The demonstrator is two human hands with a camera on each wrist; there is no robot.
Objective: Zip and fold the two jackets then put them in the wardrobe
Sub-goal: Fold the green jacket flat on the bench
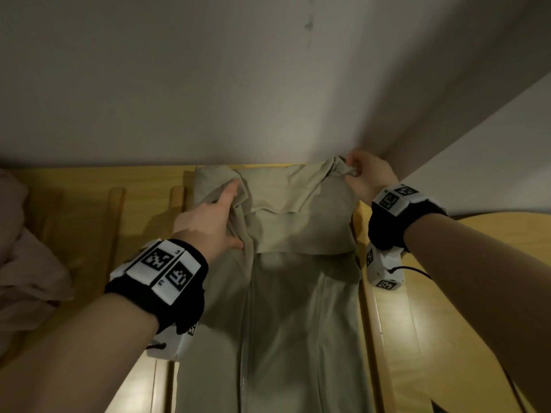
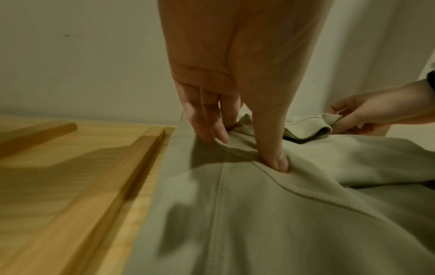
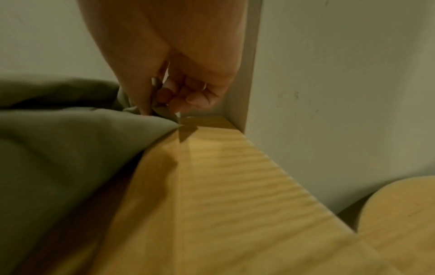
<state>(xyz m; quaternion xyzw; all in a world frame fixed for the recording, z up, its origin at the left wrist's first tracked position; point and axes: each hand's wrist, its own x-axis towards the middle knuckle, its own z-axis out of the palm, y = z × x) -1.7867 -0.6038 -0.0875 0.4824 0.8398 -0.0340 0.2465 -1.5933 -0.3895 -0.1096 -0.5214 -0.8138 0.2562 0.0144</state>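
A beige jacket [image 1: 298, 308] lies flat, front up, on a yellow wooden surface [image 1: 89, 210], its top end against the white wall. A zip line [image 1: 244, 377] runs down its front. My left hand [image 1: 238, 214] pinches a fold of cloth at the jacket's upper left, thumb [image 2: 277, 163] pressed down and fingers [image 2: 216, 134] behind the fold. My right hand [image 1: 351, 171] pinches the upper right corner of the jacket [image 3: 58, 139] close to the wall corner, as the right wrist view shows [image 3: 157, 104]. A pale pink garment [image 1: 26, 263] is heaped at the far left.
Raised wooden slats [image 1: 116, 222] run beside the jacket on the left. A white panel [image 1: 477, 144] juts out at the right, tight to my right hand. Below it stands a round wooden top [image 1: 492, 263].
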